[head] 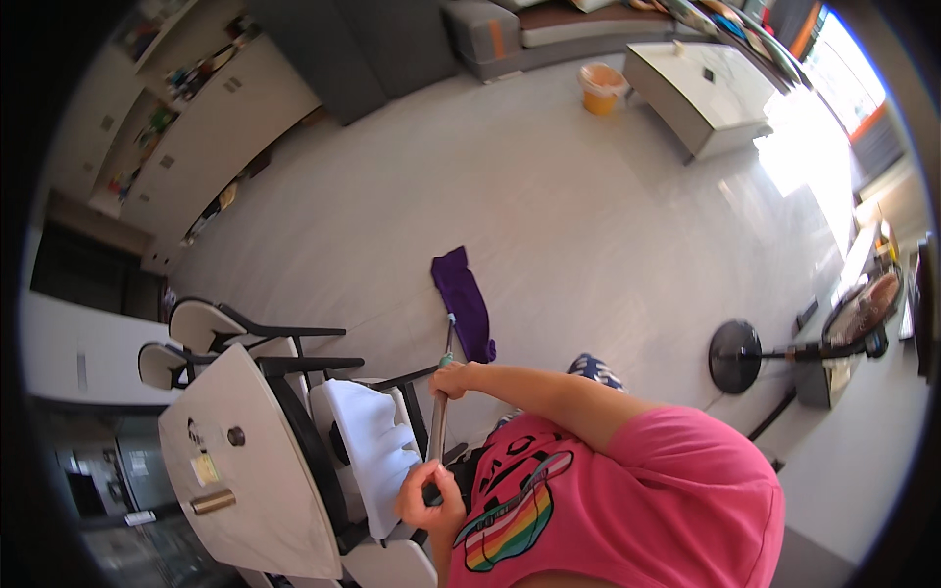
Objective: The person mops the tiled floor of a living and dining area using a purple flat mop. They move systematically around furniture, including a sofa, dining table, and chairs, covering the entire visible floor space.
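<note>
A flat mop with a purple cloth head (464, 301) rests on the pale floor ahead of me. Its metal pole (439, 426) runs back towards my body, left of my pink shirt. My right hand (452, 380) reaches across and grips the pole partway down, beside a green collar (445, 360). Around the upper end of the pole curls my left hand (432, 500), with thumb and fingers forming a ring. Close beside that hand, a white cloth (373, 452) hangs over a chair.
A marble-look dining table (257, 456) with black-legged chairs (209, 323) stands left. A pedestal fan (735, 356) is at right. Farther off are a lined yellow bin (600, 92), a coffee table (698, 81), a sofa (485, 37) and low cabinets (213, 110).
</note>
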Demonstrator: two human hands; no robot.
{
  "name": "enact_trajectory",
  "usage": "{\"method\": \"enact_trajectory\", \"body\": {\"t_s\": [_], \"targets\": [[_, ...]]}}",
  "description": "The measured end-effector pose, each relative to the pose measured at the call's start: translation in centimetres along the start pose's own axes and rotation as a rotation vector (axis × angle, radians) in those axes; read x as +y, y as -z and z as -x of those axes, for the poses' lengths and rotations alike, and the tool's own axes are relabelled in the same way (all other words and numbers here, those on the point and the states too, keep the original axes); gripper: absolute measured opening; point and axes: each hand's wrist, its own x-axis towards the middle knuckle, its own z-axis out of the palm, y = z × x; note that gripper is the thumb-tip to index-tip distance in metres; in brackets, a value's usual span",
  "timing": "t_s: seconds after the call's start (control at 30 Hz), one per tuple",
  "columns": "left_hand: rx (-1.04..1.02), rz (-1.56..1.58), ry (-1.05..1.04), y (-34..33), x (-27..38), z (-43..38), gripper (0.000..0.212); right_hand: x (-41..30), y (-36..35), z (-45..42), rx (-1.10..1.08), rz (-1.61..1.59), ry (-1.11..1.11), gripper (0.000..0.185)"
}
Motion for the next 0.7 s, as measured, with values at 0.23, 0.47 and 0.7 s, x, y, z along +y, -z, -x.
{"method": "enact_trajectory", "body": {"t_s": [0.23, 0.47, 0.7], "targets": [[-0.102, 0.042, -0.294, -3.2, 0.5, -3.6, 0.009, 3.2, 1.6, 1.3, 0.180, -0.046, -0.069, 0.026], [-0.302, 0.244, -0.417, -12.7, 3.4, -5.7, 0.014, 11.5, 6.2, 9.5, 0.351, -0.152, -0.302, 0.020], [-0.499, 0.307, -0.461, -24.2, 9.0, -4.9, 0.016, 21.4, 9.7, 20.1, 0.430, -0.150, -0.502, 0.021]]}}
